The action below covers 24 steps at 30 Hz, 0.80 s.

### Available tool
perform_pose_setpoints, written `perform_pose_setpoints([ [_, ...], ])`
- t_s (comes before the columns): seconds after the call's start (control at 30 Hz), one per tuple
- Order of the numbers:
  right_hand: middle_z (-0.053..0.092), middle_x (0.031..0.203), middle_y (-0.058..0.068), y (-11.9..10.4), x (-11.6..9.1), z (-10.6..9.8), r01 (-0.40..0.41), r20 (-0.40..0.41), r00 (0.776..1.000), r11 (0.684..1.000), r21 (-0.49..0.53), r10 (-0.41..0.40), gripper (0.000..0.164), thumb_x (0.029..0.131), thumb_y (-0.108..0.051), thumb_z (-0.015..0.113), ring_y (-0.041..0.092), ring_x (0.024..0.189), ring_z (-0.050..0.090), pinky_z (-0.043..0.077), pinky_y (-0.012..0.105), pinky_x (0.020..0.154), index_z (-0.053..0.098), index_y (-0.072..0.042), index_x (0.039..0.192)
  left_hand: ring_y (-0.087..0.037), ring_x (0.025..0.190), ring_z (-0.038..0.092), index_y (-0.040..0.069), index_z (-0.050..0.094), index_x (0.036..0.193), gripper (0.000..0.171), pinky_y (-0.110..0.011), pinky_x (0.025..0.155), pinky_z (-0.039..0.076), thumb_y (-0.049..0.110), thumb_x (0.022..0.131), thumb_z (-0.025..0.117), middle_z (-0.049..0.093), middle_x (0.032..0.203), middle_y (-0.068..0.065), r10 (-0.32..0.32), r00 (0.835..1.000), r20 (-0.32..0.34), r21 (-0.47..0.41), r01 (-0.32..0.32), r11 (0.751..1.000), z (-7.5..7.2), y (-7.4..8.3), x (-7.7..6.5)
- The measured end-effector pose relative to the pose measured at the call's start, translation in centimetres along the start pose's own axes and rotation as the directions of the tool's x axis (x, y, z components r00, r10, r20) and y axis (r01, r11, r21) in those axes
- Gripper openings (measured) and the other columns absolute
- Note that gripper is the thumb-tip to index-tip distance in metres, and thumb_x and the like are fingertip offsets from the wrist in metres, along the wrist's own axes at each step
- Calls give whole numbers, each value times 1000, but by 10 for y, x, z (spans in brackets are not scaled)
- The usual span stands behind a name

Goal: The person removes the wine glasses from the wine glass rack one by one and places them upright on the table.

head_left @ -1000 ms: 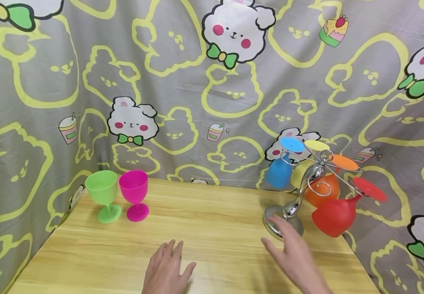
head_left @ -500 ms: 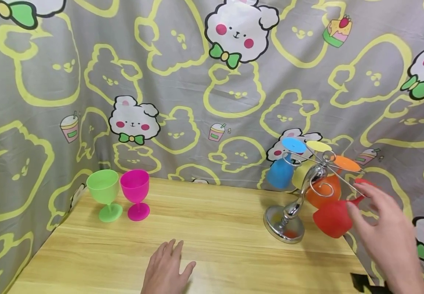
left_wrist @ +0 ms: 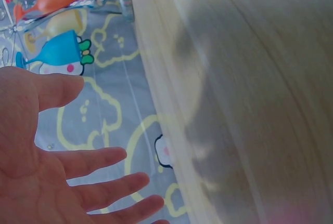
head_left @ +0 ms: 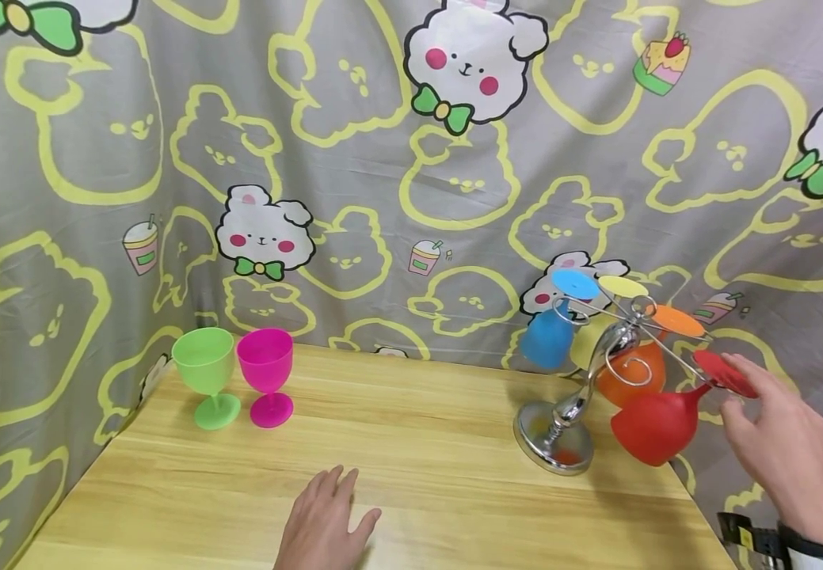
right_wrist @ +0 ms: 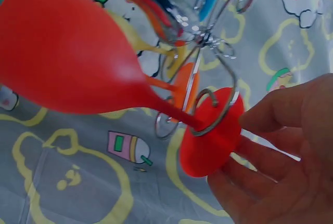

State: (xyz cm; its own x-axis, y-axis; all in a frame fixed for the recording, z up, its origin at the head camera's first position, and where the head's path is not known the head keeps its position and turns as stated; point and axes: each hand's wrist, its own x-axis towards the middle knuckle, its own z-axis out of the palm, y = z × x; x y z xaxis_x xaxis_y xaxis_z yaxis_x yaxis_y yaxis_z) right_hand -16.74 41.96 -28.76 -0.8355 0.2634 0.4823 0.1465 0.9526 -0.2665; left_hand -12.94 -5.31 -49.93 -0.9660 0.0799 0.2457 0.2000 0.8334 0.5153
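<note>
My right hand (head_left: 785,435) is at the round foot of a red plastic goblet (head_left: 657,427). In the right wrist view, the thumb (right_wrist: 276,109) meets the foot's edge and the fingers reach behind it, pinching the rim. This goblet hangs upside down and tilted, its stem within a wire loop of the chrome goblet rack (head_left: 575,412). Blue (head_left: 548,339), yellow (head_left: 588,340) and orange (head_left: 632,376) goblets hang from the same rack. Low over the front of the table, my left hand (head_left: 325,518) holds nothing, with its fingers spread and relaxed.
A green goblet (head_left: 204,364) and a magenta goblet (head_left: 266,364) stand upright at the table's back left. Behind the wooden table (head_left: 397,427) hangs a grey patterned curtain (head_left: 354,174), which also runs along both sides.
My right hand has moved right from in front of the rack's base to the red goblet's foot, then slightly farther outward along it. The left hand stays in place.
</note>
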Motion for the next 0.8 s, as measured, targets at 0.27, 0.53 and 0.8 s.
perform_pose_setpoints([
  [0.27,62,93,38,4,2,11,4,-64,998,1000,14,-3,49,102,2,54,28,49,37,27,33,42,53,8,151,-45,133,61,0,68,137,65,-66,109,52,48,94,78,66,142,-23,0,999,32,-46,2,999,0,1,2],
  [0.53,69,89,37,5,-4,19,114,-198,973,993,-21,-116,37,98,9,62,26,48,33,23,33,43,67,10,135,-45,133,60,0,68,138,65,-67,110,51,47,94,78,66,143,-23,-10,999,53,-59,14,998,0,0,3],
  [0.8,61,68,28,1,-14,20,152,-298,942,987,-41,-158,31,99,10,61,22,44,31,20,32,41,73,8,128,-47,134,59,-1,68,139,66,-68,112,49,47,94,78,65,144,-24,-15,997,70,-76,20,997,0,1,3],
])
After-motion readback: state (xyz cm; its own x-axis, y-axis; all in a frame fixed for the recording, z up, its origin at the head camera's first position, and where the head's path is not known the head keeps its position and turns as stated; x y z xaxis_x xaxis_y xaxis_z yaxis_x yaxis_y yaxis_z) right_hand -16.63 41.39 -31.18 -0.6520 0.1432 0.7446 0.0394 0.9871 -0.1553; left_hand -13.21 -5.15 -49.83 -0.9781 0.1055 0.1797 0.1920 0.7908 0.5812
